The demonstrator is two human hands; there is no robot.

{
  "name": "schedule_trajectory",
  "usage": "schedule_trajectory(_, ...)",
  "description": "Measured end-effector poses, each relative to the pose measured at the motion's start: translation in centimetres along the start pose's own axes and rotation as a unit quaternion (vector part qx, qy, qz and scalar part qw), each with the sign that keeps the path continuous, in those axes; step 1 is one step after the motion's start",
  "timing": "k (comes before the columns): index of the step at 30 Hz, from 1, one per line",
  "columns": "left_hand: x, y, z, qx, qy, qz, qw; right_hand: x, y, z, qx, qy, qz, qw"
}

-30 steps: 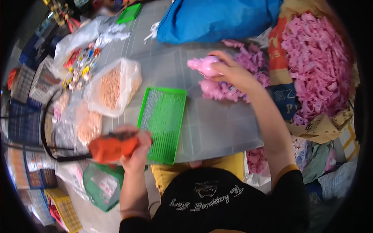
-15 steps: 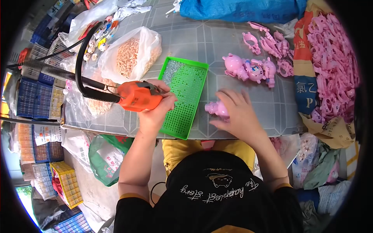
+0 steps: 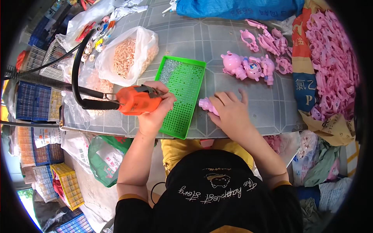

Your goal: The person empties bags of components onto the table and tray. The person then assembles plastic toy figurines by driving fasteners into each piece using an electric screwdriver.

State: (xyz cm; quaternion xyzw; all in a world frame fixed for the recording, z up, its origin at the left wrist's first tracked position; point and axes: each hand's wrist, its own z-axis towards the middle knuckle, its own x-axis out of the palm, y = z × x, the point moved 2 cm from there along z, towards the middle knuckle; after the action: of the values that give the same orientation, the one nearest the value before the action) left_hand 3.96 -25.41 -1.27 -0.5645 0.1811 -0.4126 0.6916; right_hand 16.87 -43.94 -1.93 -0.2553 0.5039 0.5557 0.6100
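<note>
My left hand (image 3: 154, 110) is wrapped round an orange electric screwdriver (image 3: 134, 101), hung from a coiled spring and a black cord; its tip does not show. Beneath and beside that hand lies a green perforated tray (image 3: 181, 103) with small silvery screws (image 3: 169, 72) heaped at its far end. Right of the tray, my right hand (image 3: 232, 112) curls over a pink plastic toy piece (image 3: 207, 104) on the table, thumb and index finger closed on it. The palm covers the rest of the piece. Beyond the right hand, several assembled pink toy figures (image 3: 232, 63) lie in a row.
Loose pink parts (image 3: 248, 40) lie at the far right, beside a printed sack (image 3: 305, 87) of pink pieces. At the left stands a clear plastic bag (image 3: 145, 40) of flesh-coloured bits. A blue bag (image 3: 237, 9) runs along the far edge. Crates (image 3: 68, 184) stand on the floor.
My right hand has settled further over the pink toy piece, which has shifted and turned slightly on the table. My left hand with the screwdriver has barely moved.
</note>
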Motion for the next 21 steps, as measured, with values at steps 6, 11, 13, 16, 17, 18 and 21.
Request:
schedule_trajectory(6,1.2,-2.0,-0.6,0.055,-0.008,0.043,0.998,0.1,-0.6,0.4,0.010,0.050,0.024,0.998)
schedule_trajectory(11,3.9,-3.7,-0.8,0.082,0.044,-0.089,0.992,1.1,-0.5,0.5,0.013,0.042,0.066,0.997)
schedule_trajectory(13,4.8,-3.3,-1.0,0.078,0.067,-0.111,0.989,1.3,-0.4,0.5,0.010,0.040,0.062,0.997)
schedule_trajectory(16,5.5,-2.3,-1.1,0.069,0.086,-0.126,0.986,1.8,-0.5,0.5,-0.001,0.000,0.053,0.999)
schedule_trajectory(17,5.7,-2.0,-0.9,0.070,0.090,-0.127,0.985,1.9,-0.5,0.5,-0.006,-0.019,0.051,0.998)
schedule_trajectory(18,5.8,-1.8,-0.8,0.071,0.094,-0.128,0.985,1.9,-0.5,0.5,-0.004,-0.020,0.052,0.998)
schedule_trajectory(21,6.0,-1.1,-0.8,0.062,0.087,-0.144,0.984,1.9,-0.6,0.4,0.000,-0.022,0.055,0.998)
